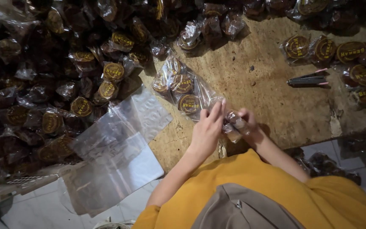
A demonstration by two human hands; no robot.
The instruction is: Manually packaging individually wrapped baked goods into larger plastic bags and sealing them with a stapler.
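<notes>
Both hands pinch the open end of a clear bag (187,91) of dark round sweets on the bench (276,106). The left hand (208,129) has its fingers together on the plastic; the right hand (245,123) is clamped on a wrapped sweet (235,126). Flat empty bags (119,148) lie left of the clear bag.

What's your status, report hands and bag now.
Left hand and right hand both pinching mouth of clear bag. Bag lies on table, round-labelled sweets inside. Stapler off right, nothing in the way.
</notes>
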